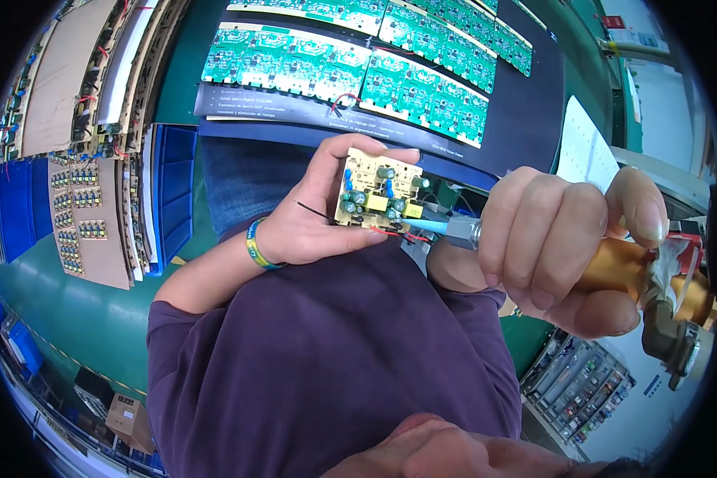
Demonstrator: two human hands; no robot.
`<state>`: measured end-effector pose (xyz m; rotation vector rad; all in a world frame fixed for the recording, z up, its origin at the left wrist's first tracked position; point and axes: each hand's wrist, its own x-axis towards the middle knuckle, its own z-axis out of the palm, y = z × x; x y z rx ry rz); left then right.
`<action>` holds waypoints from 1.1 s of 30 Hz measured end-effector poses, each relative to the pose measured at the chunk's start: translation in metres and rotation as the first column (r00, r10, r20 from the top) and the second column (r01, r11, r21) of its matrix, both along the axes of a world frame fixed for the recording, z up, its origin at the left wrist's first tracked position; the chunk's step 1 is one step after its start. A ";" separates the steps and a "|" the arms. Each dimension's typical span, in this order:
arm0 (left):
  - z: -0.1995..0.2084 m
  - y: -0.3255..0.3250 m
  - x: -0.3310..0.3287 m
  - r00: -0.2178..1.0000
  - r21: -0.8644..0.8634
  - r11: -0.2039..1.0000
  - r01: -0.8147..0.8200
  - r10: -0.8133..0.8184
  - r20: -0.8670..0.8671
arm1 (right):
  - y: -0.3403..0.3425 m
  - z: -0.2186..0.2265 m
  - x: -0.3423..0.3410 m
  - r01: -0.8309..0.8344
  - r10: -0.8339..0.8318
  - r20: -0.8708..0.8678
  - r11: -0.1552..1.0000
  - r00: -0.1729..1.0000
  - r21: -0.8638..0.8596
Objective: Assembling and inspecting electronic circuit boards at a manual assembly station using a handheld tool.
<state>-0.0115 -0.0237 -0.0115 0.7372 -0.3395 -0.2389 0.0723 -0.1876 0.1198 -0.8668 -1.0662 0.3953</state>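
Note:
My left hand (303, 213) grips a small tan circuit board (364, 169) by its edges, thumb below and fingers behind. Green capacitors, yellow block components and blue parts stand on its face. A black wire and red wires stick out from it. My right hand (550, 247) is wrapped round a gold-bodied glue gun (613, 267) with a hexagonal metal collar. Its light blue nozzle (430, 226) points left and reaches the board's right edge, beside a yellow component. Whether the tip touches the board, I cannot tell.
Several green circuit board panels (287, 60) lie on a dark printed mat ahead. Stacked cardboard sheets with small boards (80, 207) stand left, beside a blue bin (175, 191). A metal fitting (665, 342) hangs behind the gun. White paper (585, 151) lies at the right.

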 end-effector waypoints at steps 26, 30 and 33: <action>-0.008 0.003 0.001 0.976 0.122 0.992 -0.023 -0.004 0.219 | -0.006 -0.006 0.006 0.066 -0.066 -0.064 0.998 0.996 -0.006; -0.008 0.002 0.000 0.979 0.099 0.995 -0.013 -0.007 0.205 | -0.007 -0.005 0.013 -0.025 0.025 -0.009 1.000 1.000 -0.014; -0.007 0.002 0.000 0.982 0.087 0.996 -0.009 -0.008 0.190 | -0.008 -0.004 0.011 0.016 -0.016 -0.008 0.999 1.000 -0.028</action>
